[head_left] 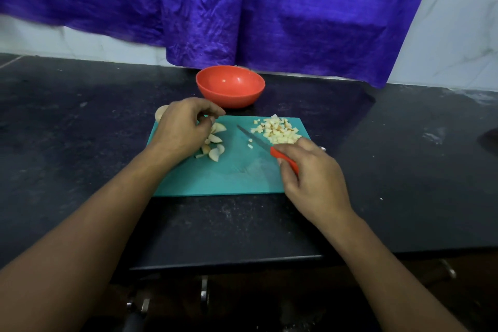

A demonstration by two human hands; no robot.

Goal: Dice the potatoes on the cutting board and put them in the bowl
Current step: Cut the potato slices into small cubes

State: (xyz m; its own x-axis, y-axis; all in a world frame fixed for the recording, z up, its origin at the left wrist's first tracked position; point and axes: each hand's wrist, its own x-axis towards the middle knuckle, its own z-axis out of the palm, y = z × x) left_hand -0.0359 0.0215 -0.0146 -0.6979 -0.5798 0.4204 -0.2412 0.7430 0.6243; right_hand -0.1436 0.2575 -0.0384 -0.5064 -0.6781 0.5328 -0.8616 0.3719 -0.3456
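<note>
Lying near the left edge of the cutting board (229,178), the uncut potato wedges (214,143) are partly covered by the left hand (183,129). Its fingers are curled above them, but whether a piece is pinched cannot be told. A diced pile (277,131) is gathered at the far right corner. The knife (253,139) is gripped round its red handle by the right hand (310,170), with the blade pointing toward the far left corner and its tip just right of the wedges. The left hand is judged nearer for feeding them. No dice are seen in the bowl (230,86) beyond the far edge.
</note>
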